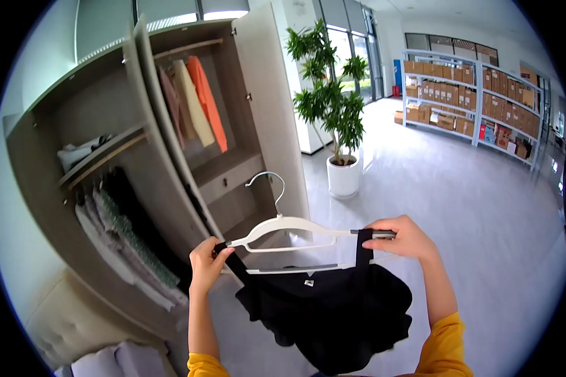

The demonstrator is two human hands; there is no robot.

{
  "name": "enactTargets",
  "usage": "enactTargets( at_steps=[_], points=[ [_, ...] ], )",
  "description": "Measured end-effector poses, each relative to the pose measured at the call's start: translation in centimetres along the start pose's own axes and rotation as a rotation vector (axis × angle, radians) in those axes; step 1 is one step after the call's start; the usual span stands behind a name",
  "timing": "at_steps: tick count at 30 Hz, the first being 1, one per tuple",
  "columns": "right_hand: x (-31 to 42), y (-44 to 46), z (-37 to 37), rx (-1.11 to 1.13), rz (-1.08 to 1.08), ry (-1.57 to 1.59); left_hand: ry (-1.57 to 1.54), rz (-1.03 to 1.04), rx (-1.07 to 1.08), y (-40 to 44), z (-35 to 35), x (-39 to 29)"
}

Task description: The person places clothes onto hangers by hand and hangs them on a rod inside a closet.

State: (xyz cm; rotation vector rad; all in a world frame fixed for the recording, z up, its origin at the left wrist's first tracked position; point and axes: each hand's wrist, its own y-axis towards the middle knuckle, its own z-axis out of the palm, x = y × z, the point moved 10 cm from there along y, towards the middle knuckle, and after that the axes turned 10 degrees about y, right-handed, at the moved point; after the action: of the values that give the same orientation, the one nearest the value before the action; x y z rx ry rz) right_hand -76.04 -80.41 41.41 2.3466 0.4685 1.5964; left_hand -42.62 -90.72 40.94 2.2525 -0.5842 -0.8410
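A white hanger (pixel 282 222) with a metal hook is held up in front of the body, hook upward. From it hangs a black garment (pixel 333 314) by two straps, one near each end of the hanger. My left hand (pixel 207 264) pinches the left end of the hanger together with the strap. At the other end, my right hand (pixel 404 237) grips the grey-tipped hanger arm, its thumb and fingers beside the right strap. The garment's small label shows at the neckline.
An open wardrobe (pixel 258 113) with hanging clothes (pixel 202 103) stands at the left. Beyond it is a potted plant (pixel 344 178). Shelves of boxes (pixel 478 100) stand at the back right. A beige padded seat or headboard (pixel 75 314) is at the lower left.
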Motion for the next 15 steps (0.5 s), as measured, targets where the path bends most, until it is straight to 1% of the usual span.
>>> enactTargets(
  at_steps=[2, 3, 5, 6, 7, 9, 10, 12, 13, 15],
  points=[
    [-0.3, 4.0, -2.4, -0.029, -0.089, -0.034, -0.011, 0.078, -0.012, 5.0, 2.7, -0.3],
    [-1.0, 5.9, -3.5, -0.023, -0.079, -0.051, -0.012, 0.095, -0.024, 7.3, 4.1, 0.2],
    [-3.1, 9.4, -5.6, -0.032, 0.055, -0.106, -0.075, 0.051, 0.021, 11.3, 6.8, 1.2],
    [-3.6, 11.5, -6.4, -0.029, 0.056, -0.103, -0.049, 0.092, 0.001, 13.4, 8.0, 1.4],
    [-3.2, 12.6, -6.3, -0.051, 0.016, -0.129, -0.053, 0.101, 0.000, 14.5, 8.1, 1.6],
    [-4.7, 16.1, -7.0, -0.069, -0.024, -0.143, -0.034, 0.063, 0.081, 18.0, 11.0, 3.6],
    [-5.3, 18.0, -7.3, -0.080, -0.064, -0.161, -0.024, 0.059, 0.076, 19.7, 12.2, 4.7],
    [-7.1, 22.5, -7.6, -0.077, -0.127, -0.174, 0.129, 0.150, 0.059, 23.2, 14.8, 6.7],
    [-8.3, 24.6, -7.9, -0.098, -0.127, -0.156, 0.144, 0.143, 0.042, 25.1, 15.7, 7.8],
    [-10.7, 29.1, -8.5, -0.104, -0.137, -0.128, 0.173, 0.270, -0.044, 29.1, 17.1, 8.1]
  ],
)
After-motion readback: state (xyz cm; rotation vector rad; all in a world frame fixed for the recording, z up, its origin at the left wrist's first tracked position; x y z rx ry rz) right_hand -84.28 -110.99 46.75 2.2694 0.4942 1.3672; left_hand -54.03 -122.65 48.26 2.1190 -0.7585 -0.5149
